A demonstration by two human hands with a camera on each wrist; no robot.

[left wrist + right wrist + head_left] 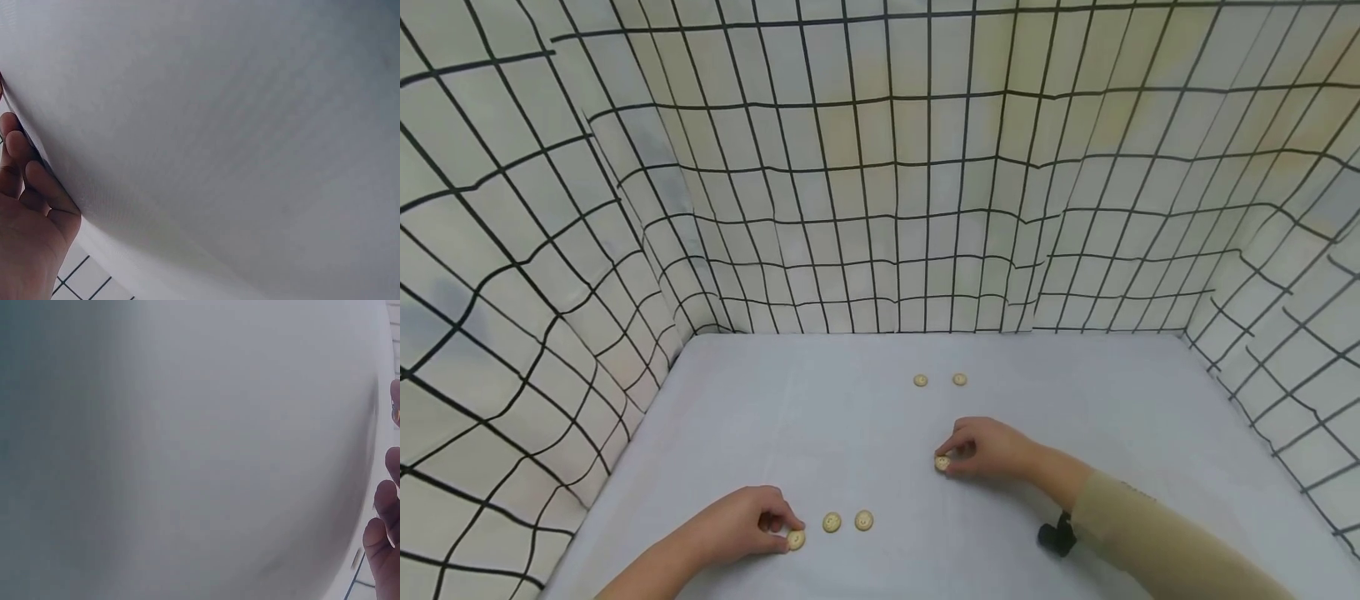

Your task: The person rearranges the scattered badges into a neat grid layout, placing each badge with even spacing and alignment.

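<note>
My left hand (747,523) pinches a small round yellow disc (796,541) between thumb and fingertips, low over the white table at the front left. Just right of it lie two like discs, one (831,522) with face-like marks and another (864,520). Farther back and to the right, my right hand (994,450) holds one more yellow disc (942,463) by its edge with thumb and forefinger. The left wrist view has the left hand (37,228) at its left edge, its disc hidden. Fingers (382,534) of the right hand show at the right wrist view's edge.
Two more yellow discs, one (921,380) and another (959,379), lie toward the table's back. A white cloth covers the table (760,417). White walls (865,200) with a black grid enclose the back and sides. A black device (1057,536) sits below the right wrist.
</note>
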